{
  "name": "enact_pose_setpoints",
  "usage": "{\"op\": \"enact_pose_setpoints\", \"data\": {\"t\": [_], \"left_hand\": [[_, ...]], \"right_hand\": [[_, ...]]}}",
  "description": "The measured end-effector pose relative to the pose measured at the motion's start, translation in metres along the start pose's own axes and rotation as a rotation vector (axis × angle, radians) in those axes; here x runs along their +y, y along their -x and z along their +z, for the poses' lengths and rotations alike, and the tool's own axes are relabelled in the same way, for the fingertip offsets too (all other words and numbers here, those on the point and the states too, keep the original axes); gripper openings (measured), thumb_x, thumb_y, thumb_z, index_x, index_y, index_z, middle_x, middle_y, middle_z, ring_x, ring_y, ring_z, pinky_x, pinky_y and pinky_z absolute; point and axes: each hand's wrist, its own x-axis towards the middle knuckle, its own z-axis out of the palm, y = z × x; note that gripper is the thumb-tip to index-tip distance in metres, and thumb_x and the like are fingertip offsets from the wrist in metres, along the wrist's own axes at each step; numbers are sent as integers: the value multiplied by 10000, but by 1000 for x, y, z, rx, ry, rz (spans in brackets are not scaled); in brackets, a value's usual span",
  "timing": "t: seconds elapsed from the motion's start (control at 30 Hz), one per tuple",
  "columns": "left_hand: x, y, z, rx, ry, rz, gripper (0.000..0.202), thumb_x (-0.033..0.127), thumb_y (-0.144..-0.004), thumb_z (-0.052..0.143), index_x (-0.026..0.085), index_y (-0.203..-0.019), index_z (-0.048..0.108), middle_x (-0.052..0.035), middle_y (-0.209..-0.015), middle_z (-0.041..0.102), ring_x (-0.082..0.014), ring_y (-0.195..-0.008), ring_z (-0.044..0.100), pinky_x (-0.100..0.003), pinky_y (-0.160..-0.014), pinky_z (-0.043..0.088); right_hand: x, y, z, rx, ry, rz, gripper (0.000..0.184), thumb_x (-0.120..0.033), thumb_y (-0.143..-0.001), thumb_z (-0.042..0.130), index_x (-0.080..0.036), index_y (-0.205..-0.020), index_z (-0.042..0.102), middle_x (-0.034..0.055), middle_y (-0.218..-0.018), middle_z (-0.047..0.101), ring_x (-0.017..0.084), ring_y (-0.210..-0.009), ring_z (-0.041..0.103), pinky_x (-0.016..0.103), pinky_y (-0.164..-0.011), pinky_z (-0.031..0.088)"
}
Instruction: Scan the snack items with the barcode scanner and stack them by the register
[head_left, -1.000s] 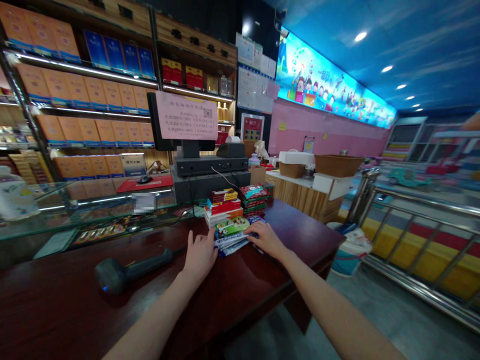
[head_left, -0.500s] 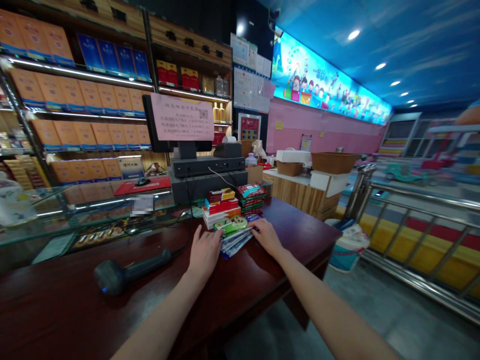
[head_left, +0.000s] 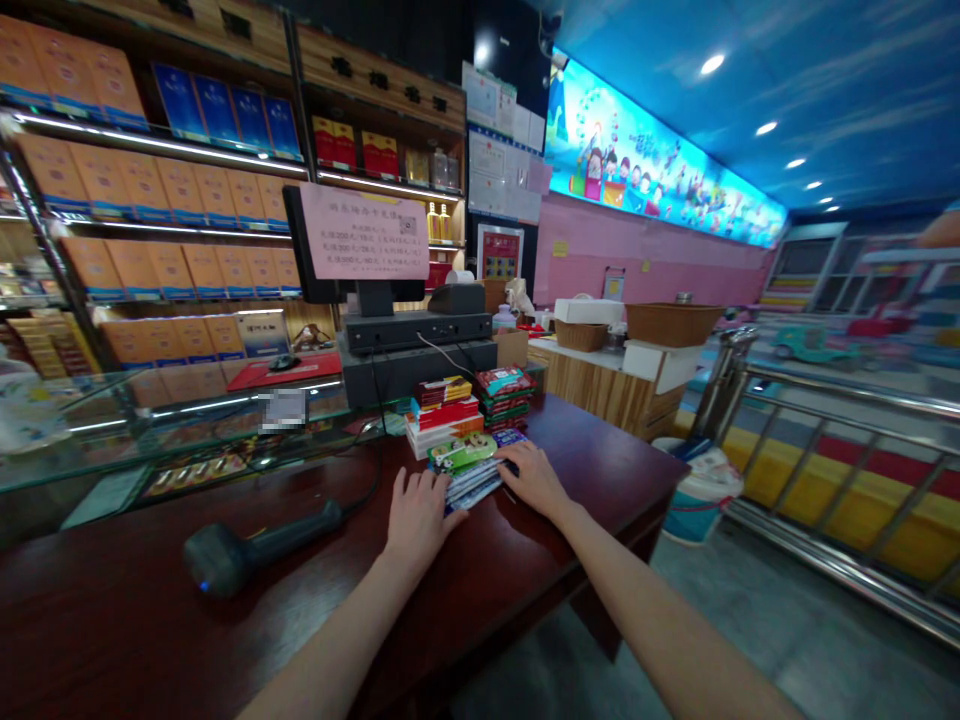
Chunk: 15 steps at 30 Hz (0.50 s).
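Note:
A small pile of flat snack packets [head_left: 474, 486] lies on the dark red wooden desk, with a green packet [head_left: 463, 455] on top and a blue packet [head_left: 510, 437] at its far right. My left hand [head_left: 420, 515] is at the pile's left edge, its fingers apart and its thumb stretched along the near side. Against the right edge, my right hand [head_left: 536, 482] has bent fingers gripping the packets. Just behind stand a stack of red, white and yellow boxes [head_left: 444, 415] and a stack of red and green packets [head_left: 504, 395].
A black barcode scanner [head_left: 259, 545] lies at the left of the desk [head_left: 315, 630], its cable running back. A cash register with a monitor [head_left: 416, 330] stands behind the stacks. To the right are a bucket [head_left: 697, 500] and a metal railing [head_left: 847, 450].
My left hand has shifted slightly right and nearer to me, its thumb now showing and its fingers more spread. My right hand has barely moved. The pile looks a little more even.

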Motion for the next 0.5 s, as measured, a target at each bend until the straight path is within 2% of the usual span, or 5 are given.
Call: {"op": "enact_pose_setpoints", "data": {"t": [0.2,0.5], "left_hand": [[-9,-7,0,9,-4,-13,298,350,-858,660,240,-1134,637,-72,-1088,658,-268,-1071,595,-489,-1110,320],[-10,-5,3,44,20,-2,341,356,-861,636,236,-1181,628,-75,-1121,648,-278,-1079,574,-455,-1041,365]], "right_hand": [[3,1,0,-2,10,-36,209,-280,-941,579,-255,-1087,726,48,-1180,715,225,-1128,570,379,-952,421],[3,1,2,17,4,-31,229,-273,-949,556,-259,-1112,716,39,-1178,715,231,-1132,564,378,-961,416]]}}
